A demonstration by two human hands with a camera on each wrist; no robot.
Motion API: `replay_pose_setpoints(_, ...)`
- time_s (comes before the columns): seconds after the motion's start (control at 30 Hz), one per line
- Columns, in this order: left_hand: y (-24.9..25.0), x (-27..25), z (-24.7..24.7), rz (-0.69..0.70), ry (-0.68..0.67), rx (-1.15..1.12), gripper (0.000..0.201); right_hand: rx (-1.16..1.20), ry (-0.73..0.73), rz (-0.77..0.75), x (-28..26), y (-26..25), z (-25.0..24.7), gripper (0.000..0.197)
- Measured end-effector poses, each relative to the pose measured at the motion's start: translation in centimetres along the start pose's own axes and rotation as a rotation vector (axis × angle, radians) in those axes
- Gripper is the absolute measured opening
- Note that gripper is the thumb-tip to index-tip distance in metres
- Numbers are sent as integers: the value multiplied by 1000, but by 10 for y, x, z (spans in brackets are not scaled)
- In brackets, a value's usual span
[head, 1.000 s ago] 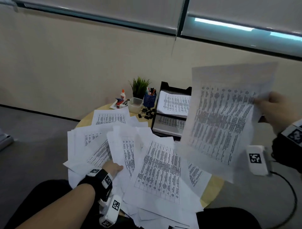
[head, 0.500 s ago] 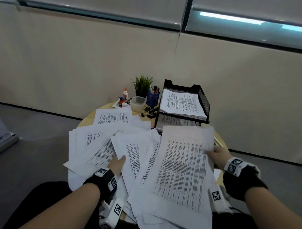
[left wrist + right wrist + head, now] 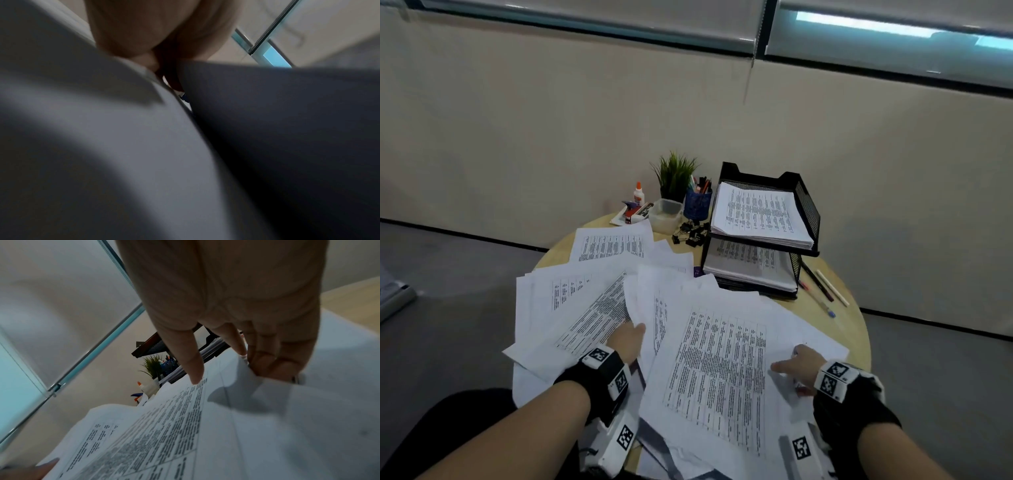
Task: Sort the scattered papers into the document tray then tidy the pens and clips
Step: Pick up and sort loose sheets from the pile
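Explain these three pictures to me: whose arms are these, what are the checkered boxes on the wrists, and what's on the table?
No robot here: a person wears three cameras. The wide picture comes from the head; the other two come from those wrist boxes, looking along each hand.

On the round table lie scattered printed papers, a black two-tier document tray already holding sheets, a blue pen cup, black binder clips and loose pens.

The left hand is tucked among the papers, fingers hidden. The right hand pinches the edge of the top sheet, index finger straight.
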State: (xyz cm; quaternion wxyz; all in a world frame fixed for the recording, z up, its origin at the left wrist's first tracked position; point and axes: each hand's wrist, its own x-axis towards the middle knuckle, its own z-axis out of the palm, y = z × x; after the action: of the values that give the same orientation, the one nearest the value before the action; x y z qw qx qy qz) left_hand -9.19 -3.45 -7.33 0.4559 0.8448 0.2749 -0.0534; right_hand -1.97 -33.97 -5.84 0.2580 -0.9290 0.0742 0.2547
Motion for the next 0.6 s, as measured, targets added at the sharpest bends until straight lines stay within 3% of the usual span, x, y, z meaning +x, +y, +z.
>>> replay_pose_setpoints(0.1,2,1,-1,-26,-41,-55,31,-7,-36,-46,0,-1,5,22)
replay_pose_setpoints(0.2,4,-5,1,-73,-78,-353,48,32,-73,-114,-3,-3,10,14)
replay_pose_setpoints(0.27,2,-8,4,-90,-192,-546,46,95,-57,-129,-1,0,15,9)
replay_pose_setpoints(0.33,1,-14,3,-89,-298,-563,43,174,-27,-146,1,5,19,30)
replay_pose_setpoints(0.47,-7,-16,3,42,-435,-243,72,285,-52,-152,2,17,16,57)
replay_pose_setpoints(0.6,-9,-22,1,100,-378,-344,58,621,2,26,-2,25,14,86)
